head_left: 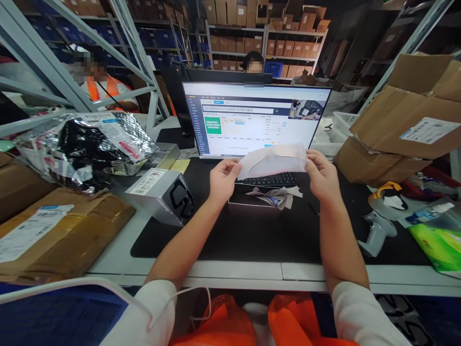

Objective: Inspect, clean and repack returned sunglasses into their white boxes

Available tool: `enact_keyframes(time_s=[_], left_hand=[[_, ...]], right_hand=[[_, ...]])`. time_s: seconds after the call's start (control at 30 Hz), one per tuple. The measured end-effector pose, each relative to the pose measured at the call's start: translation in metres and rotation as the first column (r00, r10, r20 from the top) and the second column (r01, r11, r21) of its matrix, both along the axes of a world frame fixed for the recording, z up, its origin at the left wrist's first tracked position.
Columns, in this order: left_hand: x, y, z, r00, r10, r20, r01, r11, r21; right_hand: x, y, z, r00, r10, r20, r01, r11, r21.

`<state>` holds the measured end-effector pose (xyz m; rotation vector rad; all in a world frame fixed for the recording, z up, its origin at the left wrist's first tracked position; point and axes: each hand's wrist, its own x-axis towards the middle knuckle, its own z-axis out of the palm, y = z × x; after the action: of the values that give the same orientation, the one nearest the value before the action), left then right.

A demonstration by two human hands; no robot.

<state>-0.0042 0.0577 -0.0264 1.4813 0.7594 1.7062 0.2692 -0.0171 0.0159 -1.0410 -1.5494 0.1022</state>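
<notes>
Between my hands, a thin whitish translucent sleeve or sheet [272,161] is stretched out level in front of the monitor. My left hand [224,179] pinches its left end with thumb and fingers. Its right end is gripped by my right hand [321,174]. What the sleeve contains, if anything, I cannot make out. Below it, a crumpled grey-white wrapping with blue marks [279,197] lies over a dark flat box [248,197] with a light edge. Partly hidden behind is a black keyboard [284,179]. A grey printed box [162,194] stands left of my left forearm.
A monitor [252,120] stands at the back. Taped cartons [61,235] and silvery bags [108,139] crowd the left. On the right are stacked cartons [410,110], a barcode scanner [378,233], a tape roll [387,197] and a green packet [437,245]. Two people are beyond the desk.
</notes>
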Motion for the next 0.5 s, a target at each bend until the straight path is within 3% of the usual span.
enact_keyframes(time_s=[0.07,0.1,0.17,0.23,0.33,0.4,0.5], left_hand=[[-0.014,0.007,0.005,0.975,0.06,-0.215,-0.067,0.998,-0.023],[-0.021,0.011,0.007,0.927,0.081,-0.365,-0.095,0.995,-0.022],[-0.031,0.016,0.007,0.752,0.087,-0.654,-0.113,0.994,0.002],[-0.032,0.019,0.002,0.517,0.051,-0.855,-0.043,0.999,0.033],[-0.017,0.015,-0.011,0.272,0.032,-0.962,0.079,0.995,0.055],[-0.003,0.008,-0.016,0.185,0.049,-0.982,0.111,0.991,0.07],[0.012,-0.007,-0.019,0.083,-0.025,-0.996,0.206,0.979,-0.008]], right_hand=[[0.012,-0.002,0.003,0.996,-0.078,-0.03,0.081,0.993,0.088],[0.02,-0.003,0.005,0.993,-0.112,-0.042,0.116,0.986,0.123],[0.035,-0.004,0.006,0.983,-0.172,-0.069,0.181,0.969,0.171],[0.05,-0.004,0.006,0.97,-0.221,-0.1,0.238,0.949,0.207],[0.062,-0.003,0.004,0.956,-0.262,-0.129,0.287,0.923,0.255],[0.062,-0.004,0.004,0.953,-0.276,-0.123,0.299,0.919,0.257],[0.055,-0.006,0.007,0.961,-0.26,-0.098,0.276,0.931,0.238]])
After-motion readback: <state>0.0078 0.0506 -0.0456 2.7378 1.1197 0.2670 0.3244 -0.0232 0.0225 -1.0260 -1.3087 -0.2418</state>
